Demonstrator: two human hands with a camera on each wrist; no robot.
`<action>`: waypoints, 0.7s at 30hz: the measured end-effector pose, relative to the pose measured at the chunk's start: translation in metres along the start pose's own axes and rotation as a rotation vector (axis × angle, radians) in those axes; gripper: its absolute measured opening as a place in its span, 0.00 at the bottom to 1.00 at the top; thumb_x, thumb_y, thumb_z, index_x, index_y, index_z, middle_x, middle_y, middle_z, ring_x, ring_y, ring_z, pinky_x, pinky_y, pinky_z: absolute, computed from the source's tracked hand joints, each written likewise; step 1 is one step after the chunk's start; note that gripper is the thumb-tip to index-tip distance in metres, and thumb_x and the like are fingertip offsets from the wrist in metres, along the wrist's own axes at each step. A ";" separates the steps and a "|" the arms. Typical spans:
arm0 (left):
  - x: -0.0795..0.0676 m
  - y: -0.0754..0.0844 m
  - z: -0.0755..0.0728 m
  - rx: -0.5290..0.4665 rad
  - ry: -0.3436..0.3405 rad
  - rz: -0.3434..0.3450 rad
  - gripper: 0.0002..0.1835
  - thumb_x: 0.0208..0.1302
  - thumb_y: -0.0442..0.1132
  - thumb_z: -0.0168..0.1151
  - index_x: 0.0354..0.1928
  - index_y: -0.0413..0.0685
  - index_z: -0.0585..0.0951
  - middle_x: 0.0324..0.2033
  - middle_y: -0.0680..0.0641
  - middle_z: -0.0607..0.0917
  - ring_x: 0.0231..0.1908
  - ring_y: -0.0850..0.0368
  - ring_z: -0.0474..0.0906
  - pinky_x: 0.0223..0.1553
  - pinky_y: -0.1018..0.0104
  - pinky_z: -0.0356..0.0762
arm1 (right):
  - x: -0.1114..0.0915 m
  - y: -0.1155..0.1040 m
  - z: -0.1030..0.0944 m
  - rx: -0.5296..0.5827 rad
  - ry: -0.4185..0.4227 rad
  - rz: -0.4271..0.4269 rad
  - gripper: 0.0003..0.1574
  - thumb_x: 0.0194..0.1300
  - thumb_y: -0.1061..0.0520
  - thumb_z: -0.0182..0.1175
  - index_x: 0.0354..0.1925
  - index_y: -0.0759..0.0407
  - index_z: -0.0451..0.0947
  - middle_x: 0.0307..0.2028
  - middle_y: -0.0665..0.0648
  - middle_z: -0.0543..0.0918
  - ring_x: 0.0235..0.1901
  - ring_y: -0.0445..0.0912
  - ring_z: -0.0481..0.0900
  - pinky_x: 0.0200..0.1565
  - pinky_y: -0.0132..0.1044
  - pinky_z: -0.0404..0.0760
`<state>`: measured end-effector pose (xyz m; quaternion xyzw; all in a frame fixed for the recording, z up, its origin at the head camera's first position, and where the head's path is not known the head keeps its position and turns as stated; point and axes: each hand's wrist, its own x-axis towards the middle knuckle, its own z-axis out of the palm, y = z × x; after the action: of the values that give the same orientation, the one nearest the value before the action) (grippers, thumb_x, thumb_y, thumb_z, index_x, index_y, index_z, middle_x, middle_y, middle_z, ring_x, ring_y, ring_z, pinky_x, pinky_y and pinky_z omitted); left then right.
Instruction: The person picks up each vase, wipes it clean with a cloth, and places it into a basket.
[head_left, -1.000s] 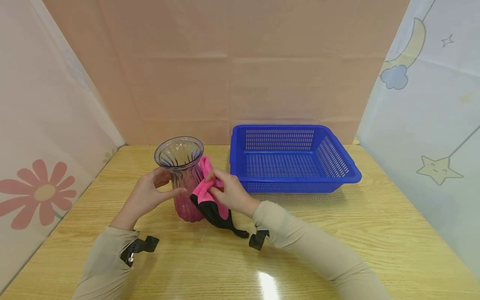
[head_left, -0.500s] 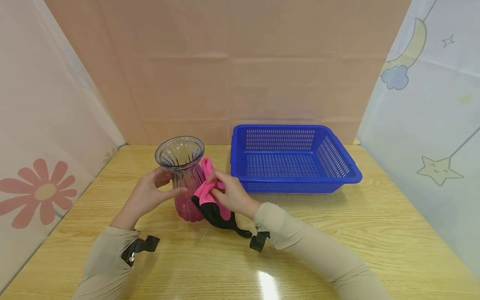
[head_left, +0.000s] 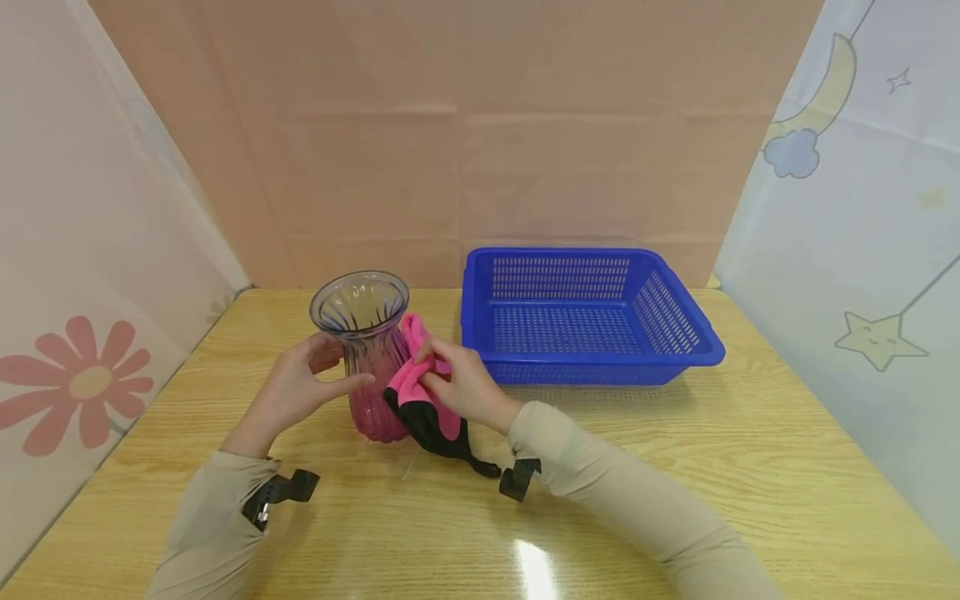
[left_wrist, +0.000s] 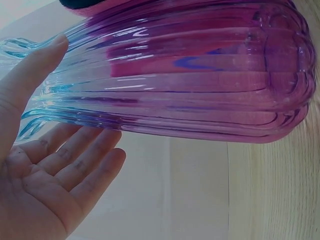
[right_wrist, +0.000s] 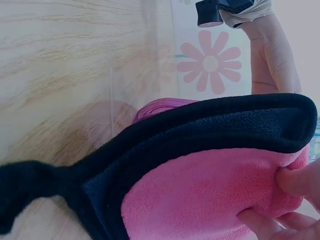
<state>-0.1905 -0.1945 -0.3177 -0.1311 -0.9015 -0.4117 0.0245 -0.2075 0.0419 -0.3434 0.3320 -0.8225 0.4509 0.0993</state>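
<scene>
A ribbed glass vase [head_left: 375, 392], clear at its flared rim and pink toward its base, stands upright on the table's left half. My left hand [head_left: 296, 387] holds it from the left below the rim; the left wrist view shows the thumb on one side and fingers [left_wrist: 95, 150] on the other. My right hand [head_left: 468, 387] pinches a pink and black plush cloth [right_wrist: 185, 195] with a black border and a narrow black tail. The cloth lies against the vase's right side in the head view. In the right wrist view it covers most of the vase.
A blue perforated plastic basket [head_left: 585, 372] stands at the back right, just beyond the right hand. The wooden table [head_left: 420, 533] meets a peach backdrop behind and printed sheets at both sides.
The cloth's lower end and black tail have shifted very slightly to the right since a second ago. Both hands keep almost the same place and hold.
</scene>
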 end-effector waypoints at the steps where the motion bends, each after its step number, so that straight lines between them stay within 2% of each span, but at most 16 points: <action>1: 0.000 0.000 0.000 0.002 -0.001 -0.001 0.35 0.52 0.52 0.69 0.58 0.40 0.70 0.53 0.36 0.79 0.57 0.36 0.74 0.58 0.45 0.74 | 0.000 0.000 0.000 0.001 0.002 0.000 0.06 0.58 0.69 0.59 0.34 0.62 0.72 0.34 0.60 0.82 0.42 0.51 0.81 0.48 0.47 0.83; 10: 0.000 0.001 -0.001 0.002 -0.004 -0.016 0.36 0.52 0.53 0.69 0.58 0.41 0.70 0.53 0.36 0.79 0.57 0.36 0.73 0.58 0.44 0.73 | 0.005 -0.004 -0.003 -0.009 0.008 0.001 0.06 0.58 0.68 0.59 0.35 0.61 0.73 0.36 0.60 0.83 0.42 0.49 0.81 0.47 0.40 0.84; 15: 0.000 0.002 -0.001 0.001 0.002 -0.006 0.35 0.52 0.51 0.69 0.58 0.40 0.70 0.52 0.36 0.79 0.56 0.36 0.74 0.58 0.44 0.74 | 0.009 -0.008 -0.004 0.000 0.027 -0.022 0.06 0.58 0.68 0.59 0.35 0.63 0.73 0.36 0.60 0.83 0.39 0.48 0.80 0.43 0.40 0.85; 21: 0.001 0.001 0.000 0.010 0.008 0.011 0.34 0.53 0.49 0.69 0.58 0.39 0.70 0.51 0.35 0.79 0.55 0.35 0.75 0.57 0.44 0.74 | 0.012 -0.013 -0.007 0.033 0.029 -0.018 0.06 0.59 0.68 0.59 0.34 0.61 0.72 0.34 0.59 0.82 0.38 0.47 0.79 0.44 0.39 0.85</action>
<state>-0.1912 -0.1938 -0.3173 -0.1342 -0.9027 -0.4076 0.0311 -0.2092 0.0371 -0.3257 0.3345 -0.8105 0.4682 0.1099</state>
